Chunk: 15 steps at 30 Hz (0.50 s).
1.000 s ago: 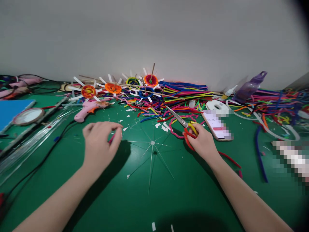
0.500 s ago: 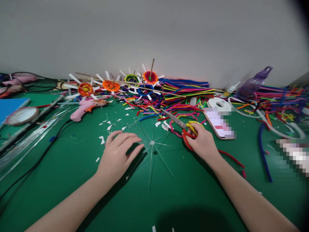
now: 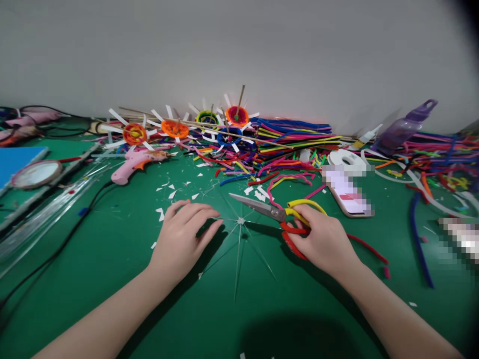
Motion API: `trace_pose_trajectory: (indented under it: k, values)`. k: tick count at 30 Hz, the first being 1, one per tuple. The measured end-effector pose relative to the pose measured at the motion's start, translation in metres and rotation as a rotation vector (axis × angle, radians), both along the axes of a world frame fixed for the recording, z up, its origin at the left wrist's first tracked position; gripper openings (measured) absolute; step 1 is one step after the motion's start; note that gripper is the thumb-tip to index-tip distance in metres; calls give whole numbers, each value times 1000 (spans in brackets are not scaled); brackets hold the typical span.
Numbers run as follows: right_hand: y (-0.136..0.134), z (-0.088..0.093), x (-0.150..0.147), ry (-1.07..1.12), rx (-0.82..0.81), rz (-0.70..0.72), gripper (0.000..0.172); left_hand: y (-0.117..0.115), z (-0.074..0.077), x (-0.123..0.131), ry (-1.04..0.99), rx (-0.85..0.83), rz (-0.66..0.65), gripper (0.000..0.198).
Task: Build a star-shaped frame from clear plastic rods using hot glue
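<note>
A clear, thin-spoked star shape [image 3: 240, 221] appears slightly raised over the green table, its small shadow showing below the centre. My left hand [image 3: 189, 229] is at its left, thumb and forefinger closed around the tip of one spoke; the fingertips partly hide the grip. My right hand [image 3: 324, 242] grips scissors [image 3: 277, 213] by their yellow and red handles, which are spread apart. The upper blade points left, above the star's right-hand spokes. A dark lower edge near those spokes is hard to make out. White paper scraps [image 3: 258, 192] lie just behind.
Wheel-like pieces with white strips [image 3: 175, 129] and bundles of coloured pipe cleaners [image 3: 295, 134] line the wall. A pink glue gun [image 3: 129, 165] and its cord are on the left. A phone [image 3: 346, 192], white tape roll [image 3: 347, 162] and purple bottle [image 3: 400, 130] stand right.
The scissors have come down and left toward the star, and their handles have spread wider. My left hand keeps its hold. The whole view has shifted slightly.
</note>
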State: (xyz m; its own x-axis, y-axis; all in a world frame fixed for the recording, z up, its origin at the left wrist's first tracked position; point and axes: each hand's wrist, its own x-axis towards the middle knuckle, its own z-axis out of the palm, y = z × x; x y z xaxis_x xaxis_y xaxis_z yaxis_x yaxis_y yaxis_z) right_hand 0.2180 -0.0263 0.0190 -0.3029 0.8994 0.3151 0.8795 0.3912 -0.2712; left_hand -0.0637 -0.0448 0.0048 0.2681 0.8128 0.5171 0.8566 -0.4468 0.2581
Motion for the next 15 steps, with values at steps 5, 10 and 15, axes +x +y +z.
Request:
trace_pose_trajectory:
  k: [5, 10, 15]
  values:
    - [-5, 7, 14, -51, -60, 13, 20, 3, 1, -4, 8, 21, 7, 10]
    - [-2, 12, 24, -97, -155, 86, 10, 5, -1, -5, 10, 31, -1, 10]
    - [0, 11, 30, -119, -188, 100, 12, 7, -3, -5, 8, 28, -10, 10]
